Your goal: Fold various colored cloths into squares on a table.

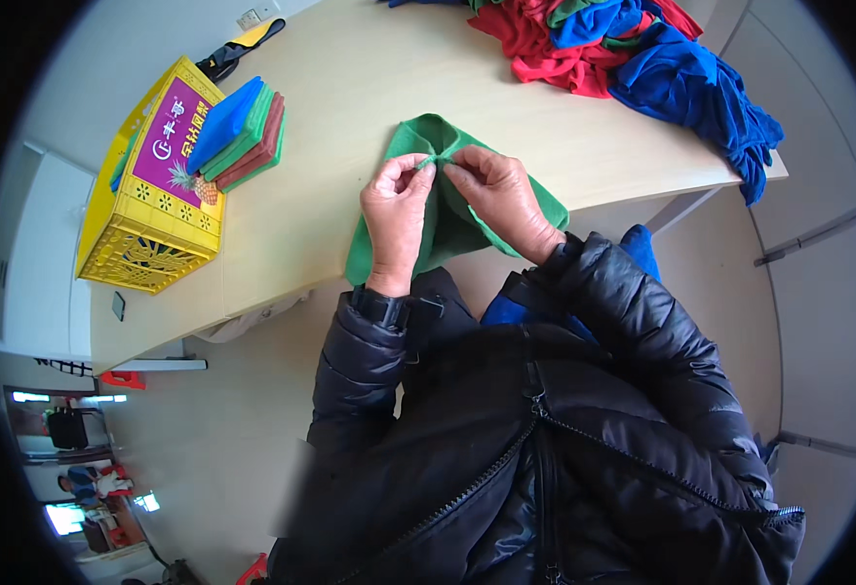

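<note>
A green cloth (447, 219) is spread on the near edge of the desk (350, 88), part of it hanging over the edge toward the person. Its upper fold is pinched by both hands, which sit side by side and nearly touch. The left hand (396, 210) is closed on the cloth, thumb and forefinger pressed together on a small ridge of fabric. The right hand (499, 193) is likewise closed on the same ridge, just beside the left, its fingers curled down over the fabric.

At the desk's left end a yellow crate (145, 234) is seen, with a stack of folded cloths (243, 132) in blue, green and red laid across its top. At the far right a loose heap of red, blue and green cloths (633, 49) is piled, well apart from the hands, some blue ones drooping over the desk's edge.
</note>
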Demonstrator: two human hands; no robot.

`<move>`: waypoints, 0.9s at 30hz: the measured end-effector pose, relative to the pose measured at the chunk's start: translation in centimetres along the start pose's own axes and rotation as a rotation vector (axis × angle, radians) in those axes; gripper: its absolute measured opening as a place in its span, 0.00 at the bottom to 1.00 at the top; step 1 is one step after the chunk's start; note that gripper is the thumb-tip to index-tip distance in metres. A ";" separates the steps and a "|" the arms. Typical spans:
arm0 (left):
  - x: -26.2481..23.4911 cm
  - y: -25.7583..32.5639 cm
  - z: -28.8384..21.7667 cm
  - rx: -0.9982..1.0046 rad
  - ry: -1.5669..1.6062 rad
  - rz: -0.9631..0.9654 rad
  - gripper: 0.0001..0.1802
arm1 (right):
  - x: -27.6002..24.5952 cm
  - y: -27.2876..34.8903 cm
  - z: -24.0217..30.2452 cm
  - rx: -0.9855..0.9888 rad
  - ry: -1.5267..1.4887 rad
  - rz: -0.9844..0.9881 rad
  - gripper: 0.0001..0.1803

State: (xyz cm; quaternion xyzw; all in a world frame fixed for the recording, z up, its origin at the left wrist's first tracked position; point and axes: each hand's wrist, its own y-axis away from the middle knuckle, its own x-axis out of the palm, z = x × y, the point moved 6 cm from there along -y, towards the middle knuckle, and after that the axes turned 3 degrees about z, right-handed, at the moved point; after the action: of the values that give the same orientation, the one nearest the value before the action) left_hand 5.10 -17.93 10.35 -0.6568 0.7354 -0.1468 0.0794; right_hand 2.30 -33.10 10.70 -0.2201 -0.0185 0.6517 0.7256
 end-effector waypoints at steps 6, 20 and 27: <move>0.2 1.4 1.2 0.001 0.032 0.029 0.06 | 0.0 1.8 0.8 -0.085 0.105 -0.076 0.07; 0.0 2.7 1.4 -0.120 0.050 -0.005 0.12 | 0.5 2.9 1.5 -0.240 0.297 -0.055 0.08; 0.0 1.4 1.8 -0.181 -0.077 0.132 0.12 | -0.1 2.9 0.0 -0.162 0.293 -0.058 0.08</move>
State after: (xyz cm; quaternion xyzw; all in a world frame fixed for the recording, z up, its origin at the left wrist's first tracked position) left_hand 4.34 -18.04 8.16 -0.6167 0.7836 -0.0491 0.0573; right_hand -0.47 -33.00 9.73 -0.3698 0.0288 0.5880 0.7188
